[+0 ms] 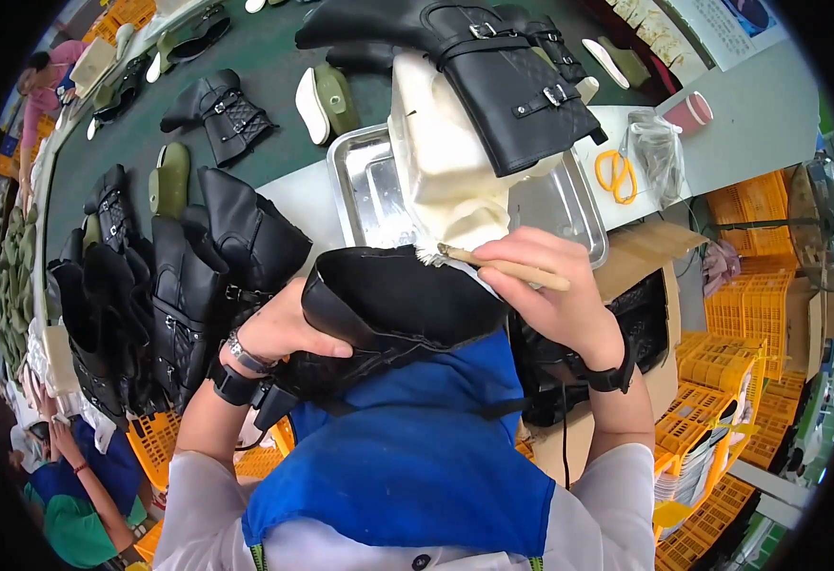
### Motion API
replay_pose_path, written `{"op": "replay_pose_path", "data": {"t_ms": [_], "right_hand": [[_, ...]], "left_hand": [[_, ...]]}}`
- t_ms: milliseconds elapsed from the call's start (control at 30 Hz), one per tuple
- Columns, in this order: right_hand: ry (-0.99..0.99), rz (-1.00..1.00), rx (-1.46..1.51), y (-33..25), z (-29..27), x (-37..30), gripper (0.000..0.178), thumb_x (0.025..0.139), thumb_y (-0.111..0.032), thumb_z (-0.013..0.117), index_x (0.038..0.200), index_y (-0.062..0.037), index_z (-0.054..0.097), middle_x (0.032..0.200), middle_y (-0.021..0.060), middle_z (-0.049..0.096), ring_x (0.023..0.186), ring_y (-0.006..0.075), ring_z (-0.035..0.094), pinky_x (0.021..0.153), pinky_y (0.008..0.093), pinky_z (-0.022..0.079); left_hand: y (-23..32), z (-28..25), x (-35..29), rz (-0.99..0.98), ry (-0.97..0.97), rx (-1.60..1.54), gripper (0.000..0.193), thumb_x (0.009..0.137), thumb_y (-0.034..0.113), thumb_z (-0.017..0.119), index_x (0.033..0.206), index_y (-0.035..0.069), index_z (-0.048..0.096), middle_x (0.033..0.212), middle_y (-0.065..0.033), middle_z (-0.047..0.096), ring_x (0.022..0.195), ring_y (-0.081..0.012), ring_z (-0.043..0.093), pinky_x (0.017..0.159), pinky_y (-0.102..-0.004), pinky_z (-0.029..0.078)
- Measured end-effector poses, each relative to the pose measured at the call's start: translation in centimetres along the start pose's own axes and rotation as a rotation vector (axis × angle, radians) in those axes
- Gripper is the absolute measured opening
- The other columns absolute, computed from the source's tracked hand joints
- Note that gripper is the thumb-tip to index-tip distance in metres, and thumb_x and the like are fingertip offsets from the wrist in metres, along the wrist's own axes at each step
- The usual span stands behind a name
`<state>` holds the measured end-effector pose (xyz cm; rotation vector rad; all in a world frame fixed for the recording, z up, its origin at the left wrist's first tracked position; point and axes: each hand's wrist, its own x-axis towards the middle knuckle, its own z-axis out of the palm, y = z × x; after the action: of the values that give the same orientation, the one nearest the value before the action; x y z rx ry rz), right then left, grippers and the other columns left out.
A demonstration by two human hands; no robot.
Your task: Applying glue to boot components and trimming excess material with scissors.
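My left hand [284, 328] is closed around the side of a black boot [407, 305], held tilted in front of my blue apron with its dark opening facing up. Between the fingers of my right hand [558, 285] is a brush [524, 273] with a wooden handle. Its pale bristles meet a white patch at the boot's far edge; whether they touch the boot itself I cannot tell. Just beyond stands a cream-coloured block [450, 143] in a metal tray [346, 181], with another buckled black boot [517, 105] lying across its top.
Several black boots [184, 305] stand at the left. Olive-and-white soles [327, 103] lie on the green belt [274, 62]. Orange-handled scissors [616, 177] and a clear plastic bag [657, 152] are right of the tray. An open carton [660, 252] and orange crates [712, 381] sit at right. Other people work at left.
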<state>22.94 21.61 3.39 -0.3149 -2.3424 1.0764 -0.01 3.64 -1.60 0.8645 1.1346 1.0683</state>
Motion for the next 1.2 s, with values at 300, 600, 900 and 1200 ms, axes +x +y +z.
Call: {"op": "replay_pose_path", "data": {"t_ms": [300,600,900,1200], "right_hand": [[0.061,0.164,-0.046,-0.5,-0.1,-1.2,0.013,0.076,-0.003,0.066,0.088,-0.0003,0.063,0.074,0.011,0.062,0.061,0.0226,0.059,0.056,0.0274,0.046],[0.14,0.098,-0.118,-0.8,0.4,-0.8,0.009,0.077,-0.004,0.065,0.085,0.0002,0.064,0.074,0.0127,0.063,0.061,0.0217,0.062,0.052,0.0272,0.046],[0.132,0.225,-0.182,-1.1,0.8,0.8,0.014,0.08,-0.01,0.062,0.081,0.0031,0.064,0.062,0.0082,0.062,0.053,0.0111,0.058,0.05,0.0231,0.042],[0.083,0.281,-0.25,-2.1,0.4,2.0,0.014,0.078,-0.012,0.061,0.073,0.0011,0.063,0.058,0.015,0.058,0.049,0.0264,0.058,0.049,0.0315,0.044]], "left_hand": [[-0.1,0.1,-0.9,0.112,0.082,0.041,0.068,0.058,0.009,0.08,0.119,-0.001,0.05,0.104,-0.0037,0.06,0.093,-0.0091,0.052,0.084,-0.0263,0.044],[0.7,0.0,-2.6,0.069,0.176,0.123,0.061,0.056,0.011,0.081,0.11,-0.002,0.056,0.095,-0.0036,0.064,0.085,-0.0107,0.056,0.081,-0.0263,0.046],[1.3,2.7,-3.7,0.26,0.35,0.628,0.06,0.057,0.007,0.079,0.112,-0.002,0.055,0.1,-0.012,0.062,0.093,-0.0215,0.06,0.084,-0.0305,0.045],[0.0,5.2,-3.6,0.534,0.538,0.808,0.045,0.062,0.003,0.074,0.105,0.001,0.059,0.095,-0.0123,0.063,0.086,-0.0273,0.06,0.077,-0.0328,0.047]]}}
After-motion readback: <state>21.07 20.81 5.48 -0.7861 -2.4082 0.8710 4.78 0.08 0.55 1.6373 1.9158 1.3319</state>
